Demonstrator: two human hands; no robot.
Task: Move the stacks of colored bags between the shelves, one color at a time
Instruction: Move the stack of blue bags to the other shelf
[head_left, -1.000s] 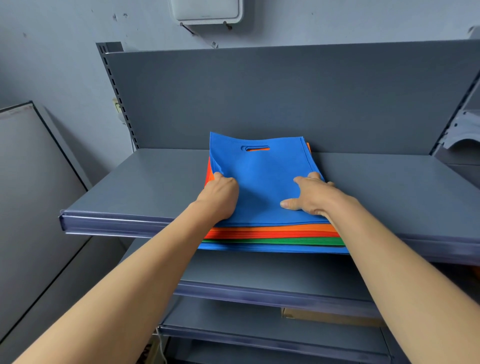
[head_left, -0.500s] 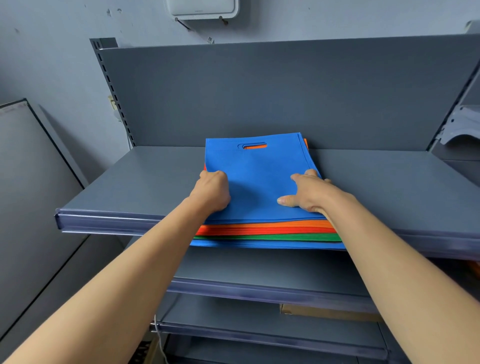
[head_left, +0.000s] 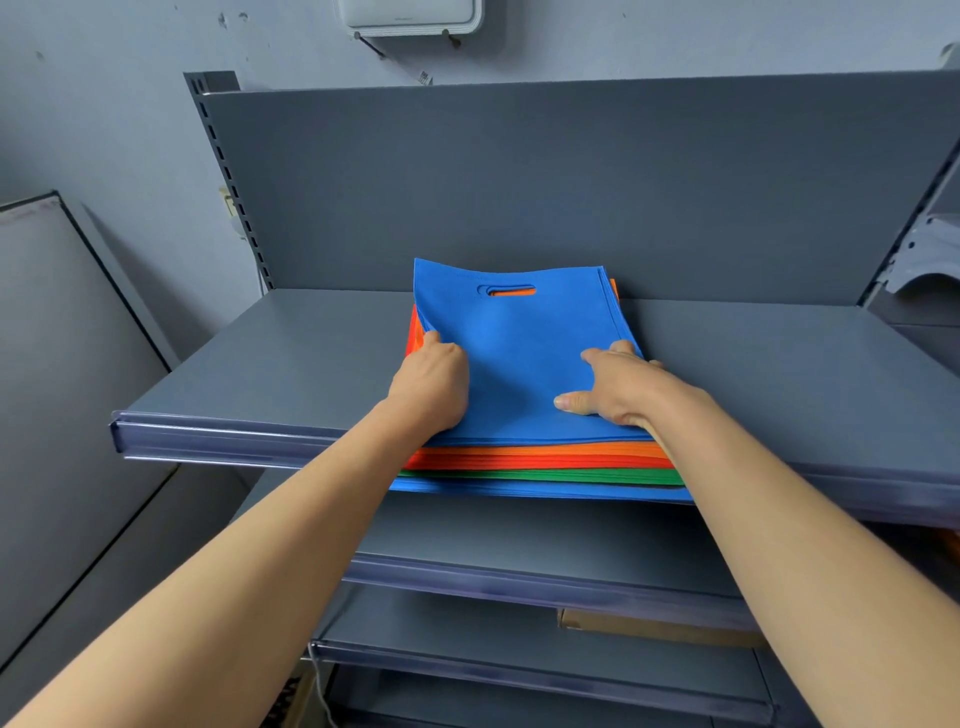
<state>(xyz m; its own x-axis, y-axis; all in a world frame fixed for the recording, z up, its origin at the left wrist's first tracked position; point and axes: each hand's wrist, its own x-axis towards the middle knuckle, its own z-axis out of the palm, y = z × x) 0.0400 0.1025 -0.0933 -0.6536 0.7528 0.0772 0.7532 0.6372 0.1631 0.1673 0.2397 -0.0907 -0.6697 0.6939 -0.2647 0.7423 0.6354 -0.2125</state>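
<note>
A pile of flat bags lies on the top grey shelf (head_left: 270, 364) and overhangs its front edge. From the top down it shows blue bags (head_left: 519, 353), orange bags (head_left: 545, 448), red bags (head_left: 535, 460), green bags (head_left: 545, 475) and a blue bottom layer (head_left: 519, 488). My left hand (head_left: 431, 384) grips the left edge of the top blue bags, which is raised a little so the red shows beside it. My right hand (head_left: 618, 384) holds their right edge, thumb flat on top and fingers tucked down the side.
The shelf's grey back panel (head_left: 519, 182) stands right behind the pile. Two more grey shelves (head_left: 519, 545) sit below, with a brown cardboard piece (head_left: 649, 626) on the lower one. A grey panel (head_left: 52, 364) leans at the left. A white box (head_left: 410, 15) hangs on the wall.
My left hand has lifted the left edge of the top blue bags, baring red beneath. My right hand stays at the right edge. The view has shifted slightly.
</note>
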